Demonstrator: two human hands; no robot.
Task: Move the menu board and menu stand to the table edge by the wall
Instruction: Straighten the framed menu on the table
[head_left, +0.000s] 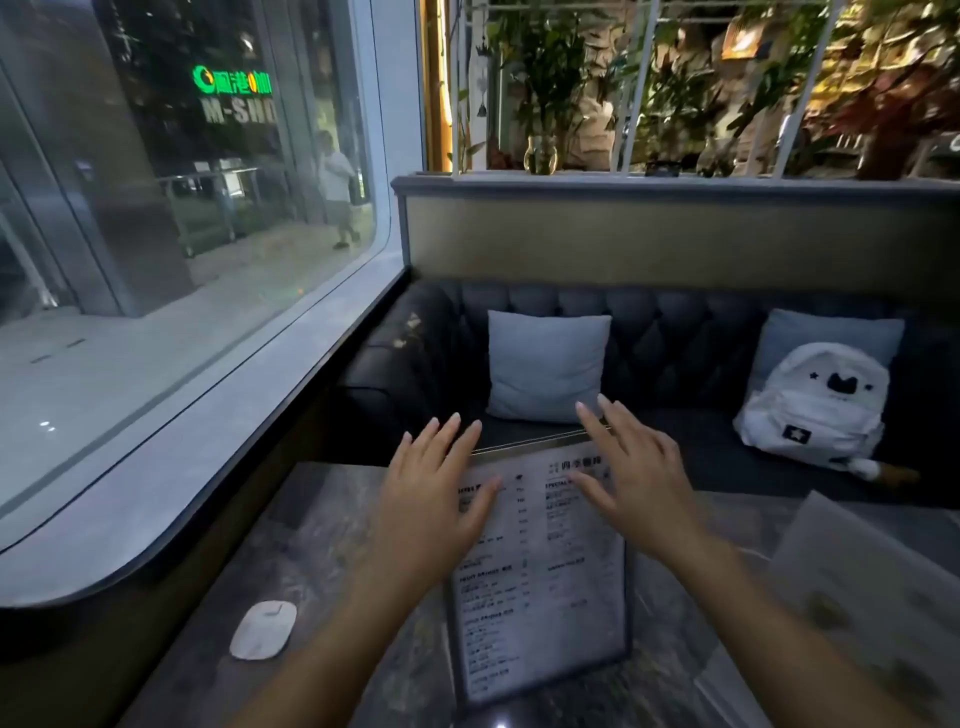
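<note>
— Forearms reach in from the near edge; what lies under them?

— Menu board (545, 587), framed, standing on the table (322, 525), long axis running away from the person, its top edge at the fingertips.

— And the hands?

— Left hand (431, 499) and right hand (644, 483) spread wide, fingers splayed, holding nothing. Each hovers over an upper corner; contact cannot be told.

— Which is nearer the wall?

— Left hand, judged. The window ledge (218, 415) lies left of it, a white pad (264, 630) between. A pale sheet (878, 587), perhaps the stand, sits right of the right hand. Cushion (548, 364) beyond.
</note>
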